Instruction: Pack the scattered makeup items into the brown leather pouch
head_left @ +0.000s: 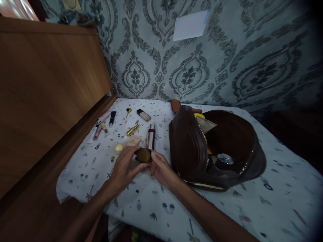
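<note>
Both my left hand and my right hand are closed by the fingertips around a small round dark item with a brownish-gold face. Its exact kind I cannot tell. It is held above the bed cover, face toward me. Just behind it lie a silver-and-brown cylinder with a red band and a beige squeeze tube. Left of these is a round pale-yellow pot. A gold lipstick tube and a flat bottle with a black cap lie farther back.
An unzipped brown bag stands at right, with a silver-topped round thing inside. Behind it is a brown object. Small cosmetic tubes, including a black one, lie at left beside a wooden cabinet. A patterned wall closes the back.
</note>
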Demonstrator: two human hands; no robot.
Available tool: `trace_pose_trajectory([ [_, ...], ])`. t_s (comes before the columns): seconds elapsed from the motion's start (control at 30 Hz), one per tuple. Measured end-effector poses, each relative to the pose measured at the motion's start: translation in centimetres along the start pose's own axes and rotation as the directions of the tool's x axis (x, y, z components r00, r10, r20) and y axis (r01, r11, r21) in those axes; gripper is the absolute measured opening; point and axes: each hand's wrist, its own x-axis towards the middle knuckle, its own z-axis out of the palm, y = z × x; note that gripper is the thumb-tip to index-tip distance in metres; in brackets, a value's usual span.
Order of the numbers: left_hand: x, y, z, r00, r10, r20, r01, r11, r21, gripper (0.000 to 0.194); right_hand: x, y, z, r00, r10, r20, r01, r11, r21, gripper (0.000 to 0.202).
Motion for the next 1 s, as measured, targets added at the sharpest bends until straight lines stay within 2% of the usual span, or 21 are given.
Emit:
trace_pose_trajectory([
  [0.27,-0.3,0.2,-0.3,1.0,0.002,0.016,-0.002,1.0,-0.004,0.04,-0.2,0.2,-0.1,0.989,0.009,-0.145,0.001,0.997,0.071,0.05],
  [0.4,-0.5,0.2,-0.6,1.0,-0.006,0.026,0.007,0.999,-0.039,0.045,-0.4,-0.5,0.2,0.992,-0.106,-0.07,0.099,0.99,-0.101,0.047],
  [0.53,-0.6,0.3,-0.9,0.999,-0.008,0.035,0.011,0.996,-0.092,0.046,-1.2,-2.0,0.7,0.985,-0.171,0.014,0.165,0.922,-0.349,0.054],
  [0.63,-0.5,0.6,-0.9,0.999,0.009,0.047,-0.004,0.996,-0.092,0.045,-2.2,-3.2,1.1,0.96,-0.268,0.077,0.269,0.818,-0.508,0.052],
  [0.73,-0.2,0.9,-0.4,0.998,0.026,0.061,-0.021,0.997,-0.077,0.049,-3.5,-4.4,1.6,0.892,-0.415,0.177,0.428,0.653,-0.626,0.046],
  [0.8,0.0,1.1,0.1,0.996,0.035,0.085,-0.029,0.997,-0.071,0.051,-4.4,-5.1,1.9,0.841,-0.494,0.222,0.491,0.522,-0.698,0.043],
  [0.9,0.5,1.6,0.9,0.993,0.068,0.096,-0.061,0.996,-0.068,0.051,-6.2,-6.3,2.1,0.776,-0.569,0.272,0.52,0.333,-0.787,0.043],
  [1.0,1.7,2.9,1.4,0.984,0.134,0.118,-0.128,0.99,-0.055,0.043,-8.3,-7.4,2.1,0.714,-0.628,0.31,0.525,0.187,-0.831,0.045],
])
